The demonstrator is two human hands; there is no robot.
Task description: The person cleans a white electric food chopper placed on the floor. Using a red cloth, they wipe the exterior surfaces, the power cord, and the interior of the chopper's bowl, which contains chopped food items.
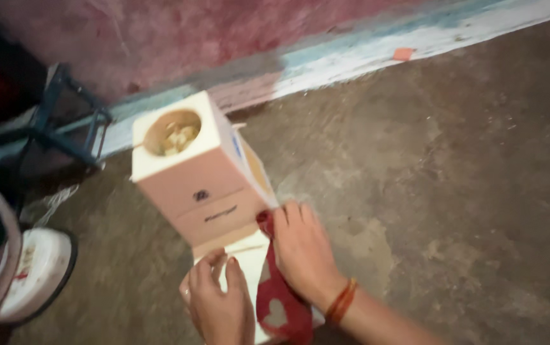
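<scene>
Floor (453, 191) of bare grey concrete, rough and blotched with paler patches, fills most of the view and carries everything seen. Along its far edge runs a wall (179, 32) painted dull pink-red, with a worn band of pale blue and white (377, 54) at its foot; a small orange scrap (403, 53) lies on that band. A cream and pink box (192, 172) stands tilted on the floor near the wall, with a round opening (173, 132) in its upper face showing pale contents inside. The left hand (217, 303) sits at the box's lower end, fingers curled and pressed together on the cream panel there. The right hand (300, 252), an orange bangle (340, 300) at its wrist, presses a red cloth (278, 306) with a pale heart mark against the box's lower corner, fingers lying close together over the cloth. A blue metal frame (64, 124) stands against the wall at the left. A white round base with a dark rim (35, 271) rests on the floor at the left edge, blurred.
</scene>
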